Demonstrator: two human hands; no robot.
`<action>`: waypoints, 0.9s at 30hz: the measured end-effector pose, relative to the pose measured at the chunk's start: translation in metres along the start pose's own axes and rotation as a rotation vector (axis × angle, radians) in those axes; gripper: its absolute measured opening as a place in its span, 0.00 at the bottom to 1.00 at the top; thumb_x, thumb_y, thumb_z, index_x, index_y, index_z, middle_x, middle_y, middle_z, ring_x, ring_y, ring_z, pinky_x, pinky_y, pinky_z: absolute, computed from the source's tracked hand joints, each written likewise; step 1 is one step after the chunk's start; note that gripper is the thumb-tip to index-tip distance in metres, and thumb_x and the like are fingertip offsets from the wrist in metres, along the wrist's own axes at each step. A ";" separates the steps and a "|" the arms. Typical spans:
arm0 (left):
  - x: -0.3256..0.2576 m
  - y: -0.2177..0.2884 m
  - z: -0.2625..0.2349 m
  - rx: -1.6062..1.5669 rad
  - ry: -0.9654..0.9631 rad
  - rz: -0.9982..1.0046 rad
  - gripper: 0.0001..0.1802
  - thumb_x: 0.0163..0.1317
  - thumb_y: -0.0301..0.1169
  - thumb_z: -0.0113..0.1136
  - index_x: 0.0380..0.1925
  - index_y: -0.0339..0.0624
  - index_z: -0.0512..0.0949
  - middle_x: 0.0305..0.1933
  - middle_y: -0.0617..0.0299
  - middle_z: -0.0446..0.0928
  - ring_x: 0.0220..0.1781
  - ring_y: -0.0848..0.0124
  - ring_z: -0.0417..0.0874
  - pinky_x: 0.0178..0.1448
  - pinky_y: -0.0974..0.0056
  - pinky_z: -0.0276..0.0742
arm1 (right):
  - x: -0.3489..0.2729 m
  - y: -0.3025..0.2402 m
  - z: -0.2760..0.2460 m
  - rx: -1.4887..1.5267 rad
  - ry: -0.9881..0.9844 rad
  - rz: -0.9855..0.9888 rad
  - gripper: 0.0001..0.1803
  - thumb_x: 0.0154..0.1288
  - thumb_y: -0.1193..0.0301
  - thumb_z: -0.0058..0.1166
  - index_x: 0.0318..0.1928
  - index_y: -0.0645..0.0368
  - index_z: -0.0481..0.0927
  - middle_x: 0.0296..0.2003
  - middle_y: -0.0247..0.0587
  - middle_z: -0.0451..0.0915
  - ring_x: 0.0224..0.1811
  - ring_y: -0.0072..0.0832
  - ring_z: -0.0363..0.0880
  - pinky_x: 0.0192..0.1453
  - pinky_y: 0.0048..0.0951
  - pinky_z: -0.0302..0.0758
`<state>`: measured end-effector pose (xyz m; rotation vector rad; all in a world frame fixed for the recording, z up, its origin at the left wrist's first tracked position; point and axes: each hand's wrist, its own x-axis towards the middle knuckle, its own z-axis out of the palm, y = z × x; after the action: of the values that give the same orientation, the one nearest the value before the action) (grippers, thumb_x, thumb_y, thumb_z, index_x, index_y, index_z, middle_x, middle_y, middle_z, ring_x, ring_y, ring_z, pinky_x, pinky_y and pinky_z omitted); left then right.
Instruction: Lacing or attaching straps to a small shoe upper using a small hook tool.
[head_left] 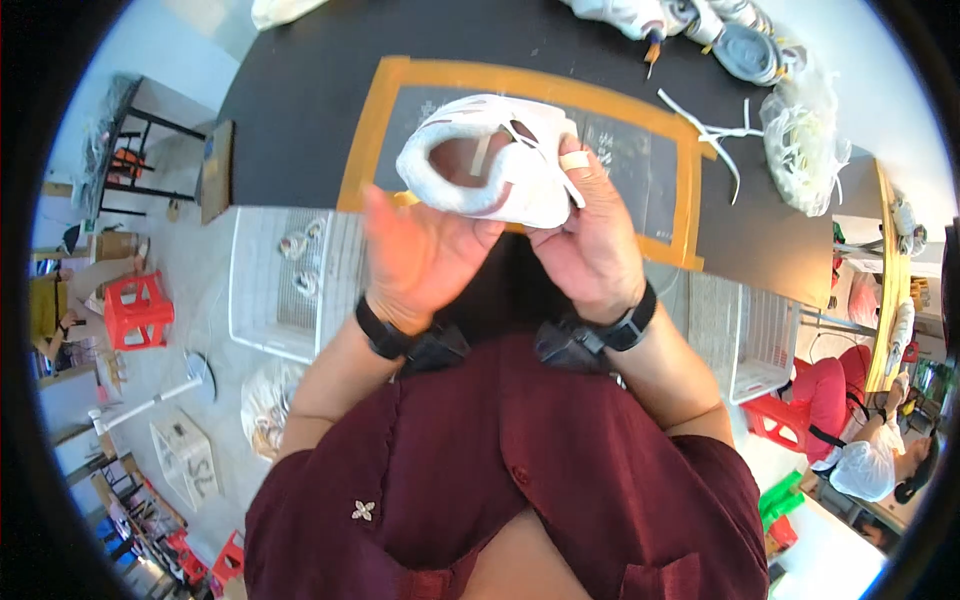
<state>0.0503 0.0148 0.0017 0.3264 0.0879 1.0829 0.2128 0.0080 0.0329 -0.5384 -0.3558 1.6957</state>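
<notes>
A white shoe [540,187] with a pale fuzzy collar and brownish inner lining is held up over the dark table, its opening facing me. My right hand [592,240] grips its right end, and a pale band wraps one finger. Close under the shoe's left end is my left hand [425,262], fingers stretched and spread, slightly blurred. It is near or touching the underside; the shoe partly hides the contact.
The dark table [290,110] bears a taped rectangular sheet [660,195]. At the far right are several shoes [745,50], white strips [728,165] and a clear bag [800,145]. White crates [270,290] stand below; a seated person [865,470] is at right.
</notes>
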 end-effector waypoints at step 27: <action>-0.008 0.004 0.003 0.387 0.245 -0.204 0.19 0.69 0.37 0.56 0.56 0.40 0.74 0.49 0.64 0.80 0.47 0.73 0.82 0.44 0.67 0.81 | -0.012 -0.015 -0.017 -1.474 -0.204 -0.629 0.13 0.58 0.74 0.64 0.44 0.52 0.83 0.38 0.37 0.76 0.40 0.31 0.79 0.38 0.31 0.77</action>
<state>0.0432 0.0087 0.0047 0.5192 0.5431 0.8954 0.2364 -0.0016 0.0282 -1.1233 -1.7546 0.6262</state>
